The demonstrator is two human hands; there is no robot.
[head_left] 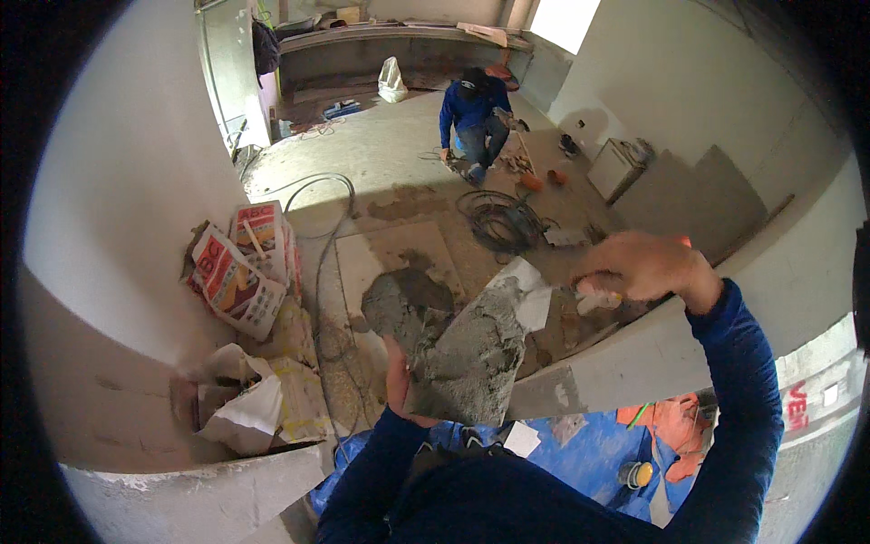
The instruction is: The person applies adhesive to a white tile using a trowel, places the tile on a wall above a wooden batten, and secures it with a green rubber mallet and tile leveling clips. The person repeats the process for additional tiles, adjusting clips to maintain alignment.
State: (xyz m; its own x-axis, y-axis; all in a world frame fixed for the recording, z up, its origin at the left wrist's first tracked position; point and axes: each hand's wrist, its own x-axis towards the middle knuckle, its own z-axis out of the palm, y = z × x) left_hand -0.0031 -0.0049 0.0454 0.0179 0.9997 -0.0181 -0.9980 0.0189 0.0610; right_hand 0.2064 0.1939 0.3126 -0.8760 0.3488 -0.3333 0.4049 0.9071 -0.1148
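My left hand holds up from beneath a flat tile spread with grey mortar, tilted in front of my chest. My right hand is raised to the right of the tile, its fingers closed on a small pale tool handle that points toward the tile's upper corner. The tool's working end is hard to make out. Both sleeves are dark blue.
A heap of wet mortar lies on the floor below. Torn mortar bags lean against the left wall. A coil of cable lies farther off. A person in blue crouches at the back. A blue tarp lies near my feet.
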